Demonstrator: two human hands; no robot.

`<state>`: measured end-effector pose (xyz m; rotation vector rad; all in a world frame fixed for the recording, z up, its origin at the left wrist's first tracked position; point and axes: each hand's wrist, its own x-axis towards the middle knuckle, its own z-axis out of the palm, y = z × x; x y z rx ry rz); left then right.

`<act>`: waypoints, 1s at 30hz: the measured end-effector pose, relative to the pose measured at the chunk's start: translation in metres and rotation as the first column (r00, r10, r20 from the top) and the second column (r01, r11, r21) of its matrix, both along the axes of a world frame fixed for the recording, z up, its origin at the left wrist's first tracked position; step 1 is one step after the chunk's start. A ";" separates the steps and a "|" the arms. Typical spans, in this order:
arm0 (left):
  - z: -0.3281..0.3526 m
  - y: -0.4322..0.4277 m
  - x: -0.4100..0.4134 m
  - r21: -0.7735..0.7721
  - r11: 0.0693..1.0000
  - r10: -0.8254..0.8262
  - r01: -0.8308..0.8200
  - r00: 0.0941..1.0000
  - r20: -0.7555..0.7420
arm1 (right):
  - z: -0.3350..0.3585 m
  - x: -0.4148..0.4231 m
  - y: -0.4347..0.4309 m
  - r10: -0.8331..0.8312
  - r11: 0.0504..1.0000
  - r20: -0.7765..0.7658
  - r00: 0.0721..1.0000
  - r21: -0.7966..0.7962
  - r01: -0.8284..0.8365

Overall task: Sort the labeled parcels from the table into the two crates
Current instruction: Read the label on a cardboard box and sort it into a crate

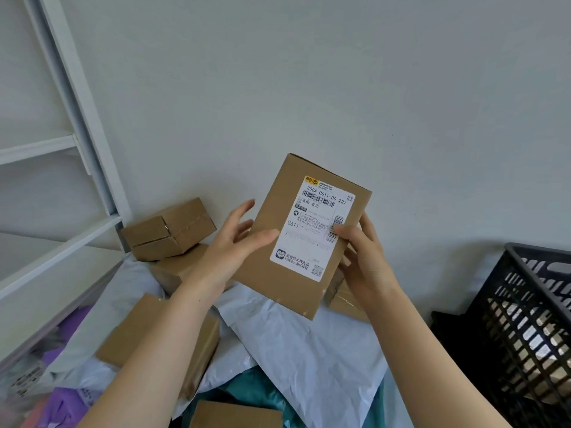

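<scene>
From my end, both hands are up on one cardboard parcel [289,273], lifted clear of the pile and tilted slightly, top leaning right. Its white shipping label [312,225] faces me; I can read "300A C611-00 221" and "C611".

Left hand [234,242]: thumb [264,235] flat across the parcel's front face, just touching the label's left edge. The fingers [244,208] are spread fairly straight along and behind the left side, so the box is pinched between thumb and fingers.

Right hand [366,257]: thumb [341,230] sits on the label's right edge over the small barcode. The other fingers wrap behind the right side and are mostly hidden. It's a firm grip, and the parcel fills the space between the two palms.

Black lattice crate [525,304] stands at right, well apart from the parcel. Something pale shows through the slats, can't tell what.

Under the hands is a heap:
- small brown box [168,230] by the wall, stacked on another box [173,273]
- flat box [154,332] under my left forearm
- taped box [346,302] behind the right wrist
- box edge [234,415] at the bottom
- white poly mailers [309,350]
- teal mailer [247,393]
- purple mailers [65,406]

White shelf frame [77,118] at left, against a plain wall [309,72].
</scene>
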<state>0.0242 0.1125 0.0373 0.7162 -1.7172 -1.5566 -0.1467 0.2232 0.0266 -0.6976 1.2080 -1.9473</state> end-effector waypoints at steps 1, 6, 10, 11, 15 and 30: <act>-0.003 0.002 0.000 0.015 0.999 -0.047 0.047 0.999 0.000 | 0.000 0.000 0.001 0.014 1.000 -0.005 1.000 -0.003 -0.014; -0.011 0.005 -0.005 0.022 0.992 -0.127 0.127 0.991 -0.037 | 0.000 -0.002 0.003 0.068 0.998 -0.044 0.997 0.008 -0.068; -0.014 0.002 -0.006 0.101 0.983 -0.146 0.152 0.987 -0.062 | 0.000 -0.003 0.000 0.068 0.997 -0.066 0.996 0.035 -0.066; -0.016 0.002 -0.006 0.107 0.983 -0.140 0.147 0.988 -0.067 | 0.000 -0.003 -0.001 0.067 0.997 -0.065 0.996 0.042 -0.065; -0.027 0.006 -0.009 0.183 0.977 -0.081 0.108 0.986 -0.149 | 0.001 0.002 -0.002 0.079 0.996 -0.073 0.994 0.036 -0.077; -0.040 0.020 -0.005 0.295 0.953 0.013 0.063 0.969 -0.247 | -0.014 0.035 0.008 -0.109 0.994 -0.279 0.954 0.000 0.113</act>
